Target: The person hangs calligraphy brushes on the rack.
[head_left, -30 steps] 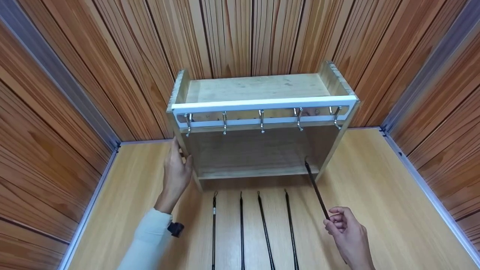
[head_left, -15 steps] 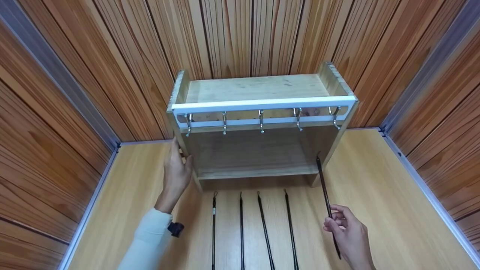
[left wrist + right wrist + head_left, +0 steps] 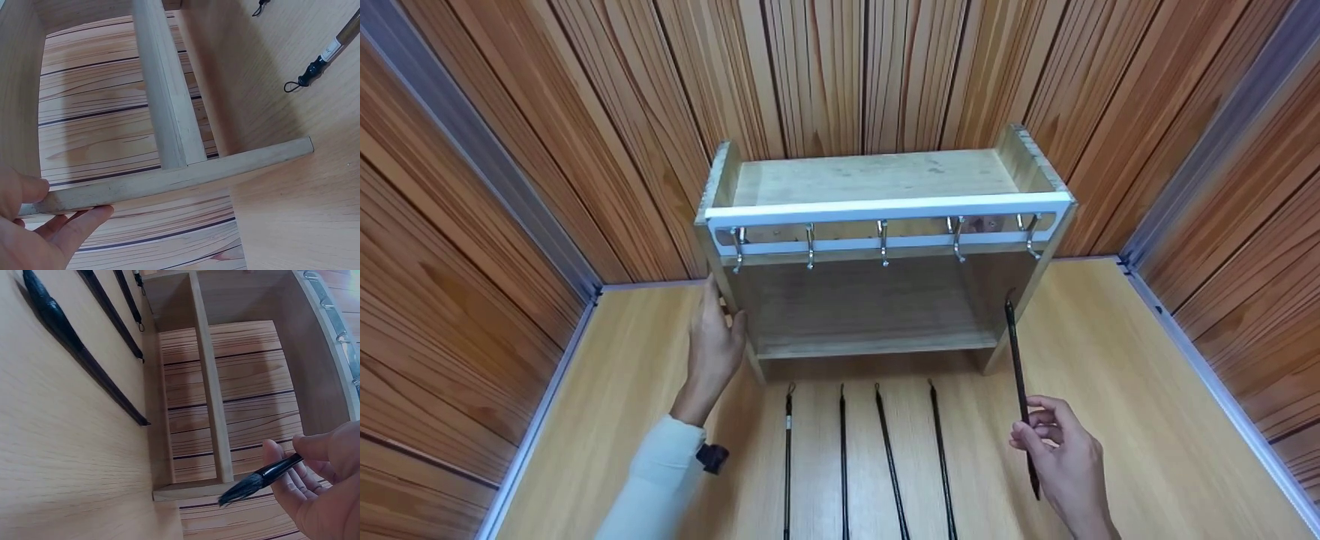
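Head view: the right hand [image 3: 1063,459] pinches a dark brush [image 3: 1017,367] between thumb and fingers, before the right side of the wooden rack [image 3: 877,176], whose front carries 5 metal hooks [image 3: 883,244]; the left hand [image 3: 712,349] grips the rack's left side. 4 other brushes [image 3: 844,457] lie on the table [image 3: 1147,390]. The pinch is best kept light, leaving the handle free to turn, the bristles [image 3: 242,488] uncrushed, and the rack braced by the left hand. The brush's handle end points away from the person, toward the rack; the bristles point back. Its long axis runs front to back, leaning slightly left at the far end; exact tilt cannot be told.
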A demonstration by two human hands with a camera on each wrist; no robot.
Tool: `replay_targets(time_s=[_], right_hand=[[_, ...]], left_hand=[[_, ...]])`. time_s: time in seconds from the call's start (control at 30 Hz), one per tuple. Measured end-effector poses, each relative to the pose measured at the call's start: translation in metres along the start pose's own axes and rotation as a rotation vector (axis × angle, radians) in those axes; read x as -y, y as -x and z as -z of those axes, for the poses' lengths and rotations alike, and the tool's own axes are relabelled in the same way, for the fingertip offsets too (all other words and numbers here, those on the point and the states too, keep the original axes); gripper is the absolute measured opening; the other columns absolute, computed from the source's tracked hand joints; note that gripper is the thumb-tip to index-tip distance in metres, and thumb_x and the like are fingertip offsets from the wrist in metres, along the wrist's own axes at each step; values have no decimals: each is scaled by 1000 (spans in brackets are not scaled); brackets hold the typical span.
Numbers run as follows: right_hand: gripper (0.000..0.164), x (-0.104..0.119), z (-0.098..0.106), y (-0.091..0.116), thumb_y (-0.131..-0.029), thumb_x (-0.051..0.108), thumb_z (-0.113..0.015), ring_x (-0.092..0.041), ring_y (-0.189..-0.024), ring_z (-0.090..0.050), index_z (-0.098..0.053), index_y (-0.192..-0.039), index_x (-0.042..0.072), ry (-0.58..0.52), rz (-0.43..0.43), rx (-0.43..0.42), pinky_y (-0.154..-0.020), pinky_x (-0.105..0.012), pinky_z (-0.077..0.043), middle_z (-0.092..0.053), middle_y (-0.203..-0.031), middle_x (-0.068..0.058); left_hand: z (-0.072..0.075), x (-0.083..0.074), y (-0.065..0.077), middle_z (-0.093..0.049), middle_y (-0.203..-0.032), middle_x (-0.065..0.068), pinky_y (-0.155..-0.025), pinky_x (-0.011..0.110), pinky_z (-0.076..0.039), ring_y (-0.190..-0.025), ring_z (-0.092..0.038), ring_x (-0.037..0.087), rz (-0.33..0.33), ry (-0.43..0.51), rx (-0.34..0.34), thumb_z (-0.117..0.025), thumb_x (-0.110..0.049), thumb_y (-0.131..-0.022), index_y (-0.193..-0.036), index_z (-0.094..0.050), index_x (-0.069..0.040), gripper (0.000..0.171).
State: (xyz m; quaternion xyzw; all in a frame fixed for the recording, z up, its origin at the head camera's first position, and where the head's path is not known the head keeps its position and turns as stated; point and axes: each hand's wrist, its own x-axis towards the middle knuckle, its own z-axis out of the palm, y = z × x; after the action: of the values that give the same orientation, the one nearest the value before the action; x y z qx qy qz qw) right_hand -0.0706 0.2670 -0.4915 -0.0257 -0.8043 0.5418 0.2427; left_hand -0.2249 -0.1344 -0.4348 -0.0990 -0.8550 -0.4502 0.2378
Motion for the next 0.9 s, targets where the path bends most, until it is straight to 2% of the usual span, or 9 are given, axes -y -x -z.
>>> replay_targets(time_s=[0.37, 0.6, 0.9], right_hand=[[37, 14, 4, -12, -79, -23, -70, -15, -67, -69, -61, -112, -10, -47, 40, -45, -59, -27, -59, -63, -83, -18], [36, 23, 5, -19, -80, -23, -70, -14, -66, -69, -60, -112, -11, -48, 68, -56, -59, -26, -58, -63, -82, -17], [37, 26, 7, -23, -80, -22, -69, -13, -67, -69, -60, -114, -10, -39, 59, -62, -60, -27, -59, -63, -84, -17]], left_hand=[[1, -1, -1, -43, -144, 29, -88, 43, -56, -124, -52, 42, -12, 6, -1, -55, 16, -93, -156, -20, 3, 73], [1, 0, 0, -41, -143, 30, -83, 43, -58, -117, -56, 43, -17, 21, 2, -54, 17, -93, -157, -18, 1, 75], [0, -1, 0, -42, -145, 26, -88, 41, -56, -123, -53, 40, 19, 13, 9, -53, 15, -94, -157, -20, -1, 73]])
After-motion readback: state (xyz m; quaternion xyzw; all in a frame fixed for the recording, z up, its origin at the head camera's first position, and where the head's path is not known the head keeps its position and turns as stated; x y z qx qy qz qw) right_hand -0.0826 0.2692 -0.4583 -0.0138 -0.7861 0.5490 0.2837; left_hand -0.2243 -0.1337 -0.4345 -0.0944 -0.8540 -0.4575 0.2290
